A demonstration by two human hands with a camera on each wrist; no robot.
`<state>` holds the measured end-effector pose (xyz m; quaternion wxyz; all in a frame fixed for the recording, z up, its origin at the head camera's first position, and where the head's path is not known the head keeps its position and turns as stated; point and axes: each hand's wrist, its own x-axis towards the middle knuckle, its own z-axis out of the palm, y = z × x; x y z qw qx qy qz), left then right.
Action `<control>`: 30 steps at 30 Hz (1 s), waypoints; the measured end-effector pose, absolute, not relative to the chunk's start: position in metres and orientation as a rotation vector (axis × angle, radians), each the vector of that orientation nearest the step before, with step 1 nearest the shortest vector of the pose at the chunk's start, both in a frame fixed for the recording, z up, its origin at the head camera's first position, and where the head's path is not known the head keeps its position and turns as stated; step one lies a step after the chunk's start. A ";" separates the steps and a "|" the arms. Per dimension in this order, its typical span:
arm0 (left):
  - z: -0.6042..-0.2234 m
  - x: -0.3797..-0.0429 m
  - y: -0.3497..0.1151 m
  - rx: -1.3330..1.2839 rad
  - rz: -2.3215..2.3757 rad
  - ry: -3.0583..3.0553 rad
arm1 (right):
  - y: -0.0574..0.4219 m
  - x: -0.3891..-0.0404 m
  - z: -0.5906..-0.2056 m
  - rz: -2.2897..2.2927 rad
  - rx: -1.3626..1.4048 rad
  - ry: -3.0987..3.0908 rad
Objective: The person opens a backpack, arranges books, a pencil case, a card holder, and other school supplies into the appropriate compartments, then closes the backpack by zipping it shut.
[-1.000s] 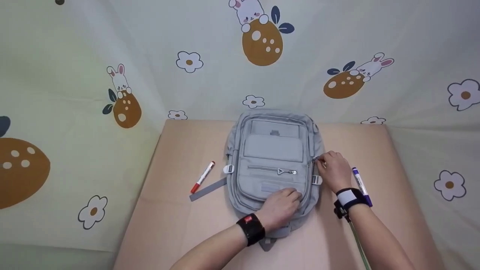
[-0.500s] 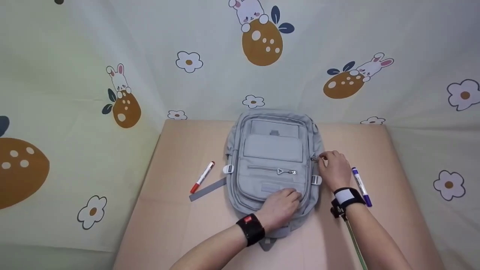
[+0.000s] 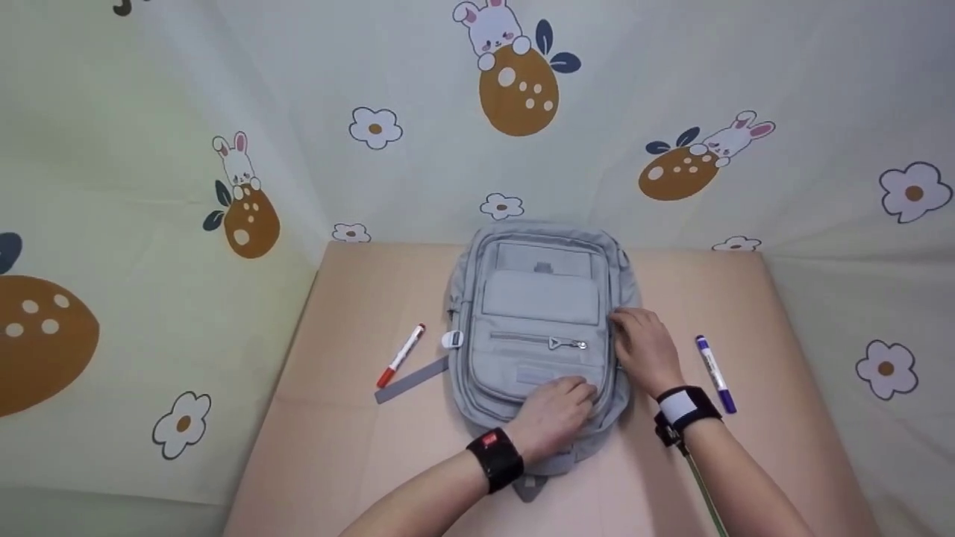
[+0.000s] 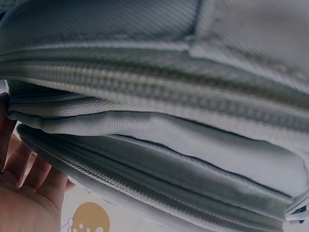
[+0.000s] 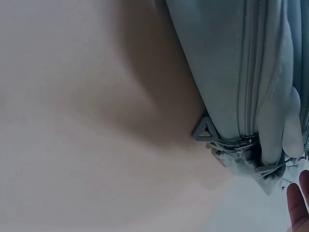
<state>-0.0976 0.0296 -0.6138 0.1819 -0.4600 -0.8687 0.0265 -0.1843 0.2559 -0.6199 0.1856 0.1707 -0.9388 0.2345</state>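
Observation:
A grey backpack (image 3: 541,298) lies front side up, its top toward the wall. My left hand (image 3: 556,418) grips the lower right edge of its front; in the left wrist view the fingers (image 4: 36,171) curl behind a zipped edge, and the zipper (image 4: 159,92) beside it gapes over pale lining. At the backpack's right side is my right hand (image 3: 649,350), fingertips right at the zipped edge, thumb hidden. In the right wrist view its extended fingers (image 5: 295,203) show near the fabric, while a triangular zipper pull (image 5: 205,130) hangs loose.
A red-capped marker (image 3: 401,356) lies left of the backpack, near a loose grey strap (image 3: 412,380). To the right is a purple-capped marker (image 3: 716,374). The tan table (image 3: 358,291) backs onto a printed cloth wall (image 3: 418,179).
My right hand has let go of the zipper pull and moved left onto the backpack's right edge. The left hand keeps its place. The head view has shifted slightly.

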 end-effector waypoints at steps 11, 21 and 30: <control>-0.594 -0.119 0.017 -1.237 -0.103 -2.519 | 0.252 -0.186 -0.624 0.656 0.464 -2.763; -0.590 -0.159 0.029 -1.113 -0.002 -2.821 | 0.253 -0.182 -0.623 0.651 0.432 -2.646; -0.594 -0.162 0.030 -1.089 -0.098 -2.901 | 0.255 -0.178 -0.626 0.554 0.396 -2.547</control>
